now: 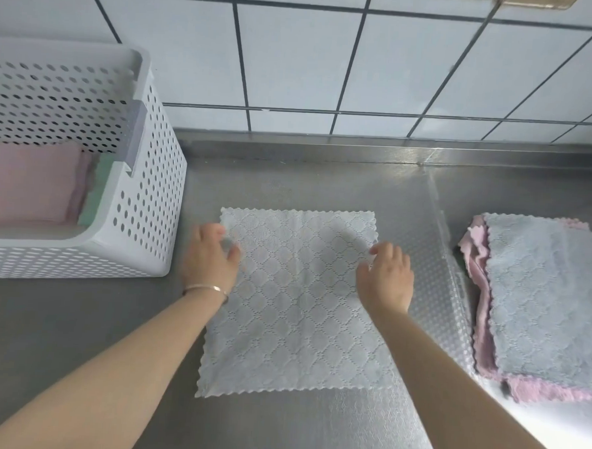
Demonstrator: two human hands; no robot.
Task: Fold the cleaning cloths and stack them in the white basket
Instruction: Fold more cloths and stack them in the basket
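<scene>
While we look down from the head camera, we see a pale grey cloth (294,303) spread flat and unfolded on the steel counter (59,332), in the middle of the scene. Our left hand (210,257) rests on the cloth's left edge near the far corner, fingers loosely bent; whether they pinch the edge we cannot tell. A thin bracelet (206,290) circles that wrist. Our right hand (386,277) lies on the cloth's right side near the far corner, fingers relaxed and slightly spread, gripping nothing. To the left stands the white basket (145,196), perforated, with a folded pink cloth (32,183) and a green cloth (97,186) inside. At the right edge lies a pile of unfolded cloths (537,305), grey on top, pink beneath. A white tiled wall (296,59) rises on the far side.
</scene>
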